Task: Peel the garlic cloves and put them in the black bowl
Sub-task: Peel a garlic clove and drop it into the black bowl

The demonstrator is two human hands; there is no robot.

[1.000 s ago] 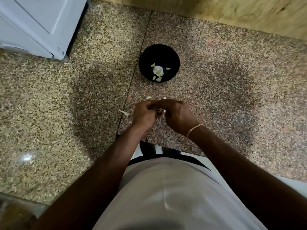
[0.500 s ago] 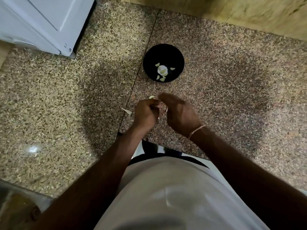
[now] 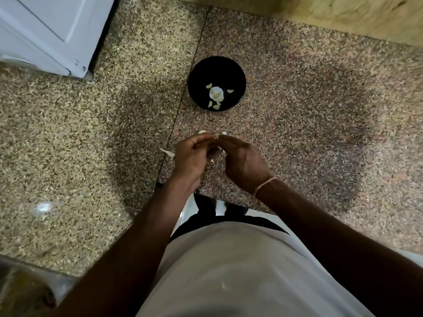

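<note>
Nearest the camera: the person's pale grey shirt front point(image 3: 240, 271), with both bare forearms reaching forward over the speckled granite countertop point(image 3: 320, 133).

Left hand point(image 3: 191, 156): fingers curled inward toward the right hand, knuckles up. It seemed to pinch something small at the fingertips, but the object itself was hidden and blurred; cannot tell what was held.

Right hand point(image 3: 242, 162): fingers extended and fairly straight, tips meeting the left hand's fingertips. A thin pale thread bracelet point(image 3: 265, 184) sat on the wrist. Whether it gripped anything could not be told.

A pale papery garlic skin point(image 3: 168, 152) lay on the counter just left of the left hand. Two small whitish garlic pieces point(image 3: 202, 132) rested just beyond the fingertips, apart from one another.

Farther off, well apart from the hands: round black bowl point(image 3: 199, 72), upright, near a seam in the countertop. Inside lay several pale yellowish peeled garlic cloves point(image 3: 216, 93), clustered near the middle and near side.

Far left: corner of a white panelled appliance point(image 3: 45, 30). Far right: a tan stone wall point(image 3: 343, 14).
</note>
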